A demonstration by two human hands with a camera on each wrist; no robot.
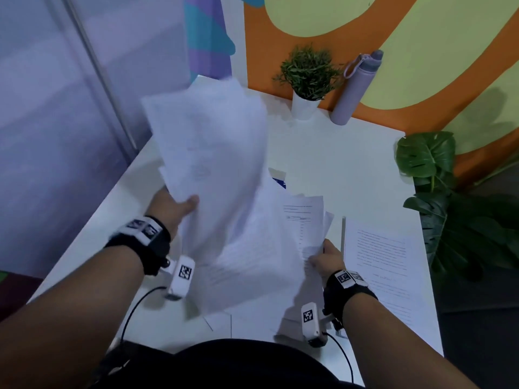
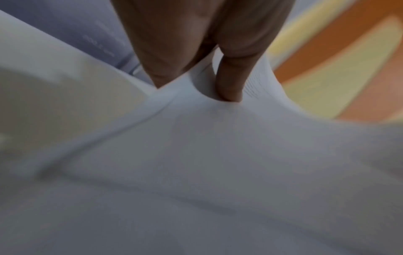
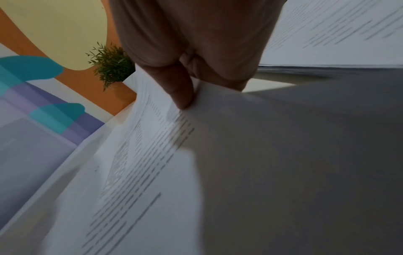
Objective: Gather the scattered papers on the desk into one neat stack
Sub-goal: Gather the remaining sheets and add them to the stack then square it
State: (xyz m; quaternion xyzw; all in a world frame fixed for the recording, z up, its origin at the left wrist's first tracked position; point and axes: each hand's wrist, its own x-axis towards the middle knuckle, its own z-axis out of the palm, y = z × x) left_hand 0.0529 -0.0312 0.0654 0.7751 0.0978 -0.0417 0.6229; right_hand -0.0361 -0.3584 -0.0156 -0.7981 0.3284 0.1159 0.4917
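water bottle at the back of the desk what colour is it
The water bottle is pale lilac with a matching strap, clearest in the head view.

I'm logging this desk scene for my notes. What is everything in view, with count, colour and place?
held papers: several, white, lifted above the desk in both hands, blurred
printed sheet: one, white with text, flat on the desk's right side
desk: one, white, against the wall
small plant: one, green in a white pot, desk's far edge
bottle: one, lilac, right of the small plant, leaning on the wall
big-leaf plant: one, dark green, right of the desk
wall: orange and pale yellow
left hand: grips the papers' left edge
right hand: pinches the papers' right side
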